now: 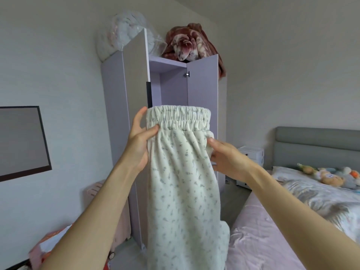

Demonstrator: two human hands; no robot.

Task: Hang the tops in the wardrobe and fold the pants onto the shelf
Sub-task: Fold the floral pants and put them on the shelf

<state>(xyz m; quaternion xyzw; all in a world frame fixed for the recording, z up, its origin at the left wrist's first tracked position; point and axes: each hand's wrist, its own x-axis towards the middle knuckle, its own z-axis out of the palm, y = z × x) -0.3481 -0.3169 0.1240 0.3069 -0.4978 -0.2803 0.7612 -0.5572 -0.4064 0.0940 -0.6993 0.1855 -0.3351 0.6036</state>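
Two hands, left hand (pixel 138 141) and right hand (pixel 227 160), pinch pants (pixel 183 172) waistband edges; wardrobe (pixel 171 84) open behind

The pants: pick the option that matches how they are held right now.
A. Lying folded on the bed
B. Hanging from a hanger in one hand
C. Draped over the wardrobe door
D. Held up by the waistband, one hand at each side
D: the pants hang in the air, with the left hand and the right hand each gripping a side at the elastic waistband.
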